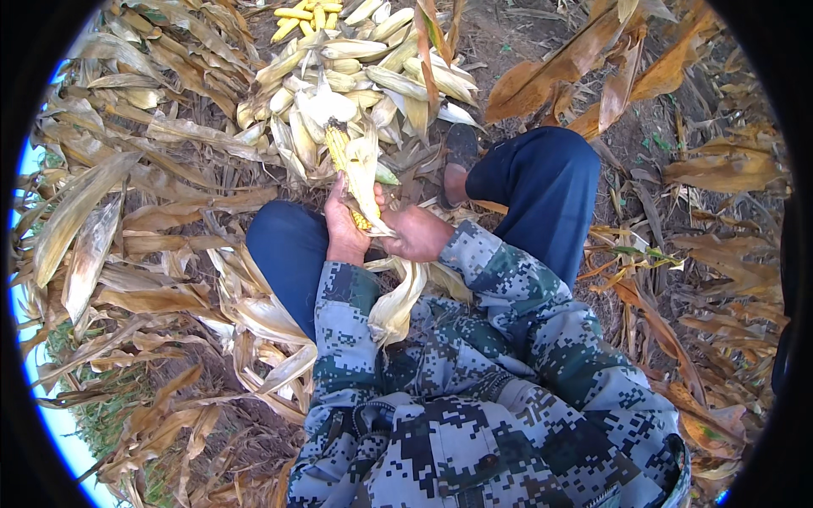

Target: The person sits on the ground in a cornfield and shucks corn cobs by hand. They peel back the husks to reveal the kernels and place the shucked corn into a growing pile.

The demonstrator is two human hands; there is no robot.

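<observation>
Between my knees I hold an ear of corn (337, 146), its yellow kernels bare along one side. A pale husk (364, 169) still covers part of the other side. My left hand (345, 224) is closed round the lower part of the ear. My right hand (417, 233) is a closed fist at the ear's base, gripping the husk there; its fingertips are hidden. Loose peeled husk (398, 305) hangs below my hands against my jacket. Just beyond the ear lies a heap of unhusked corn ears (373, 76).
Several bare yellow cobs (309, 15) lie at the far end of the heap. Dry husks (267, 330) are piled by my left knee. Brown corn leaves (550, 80) stick out at the upper right. Dry stalks and leaves (152, 203) cover the ground on the left.
</observation>
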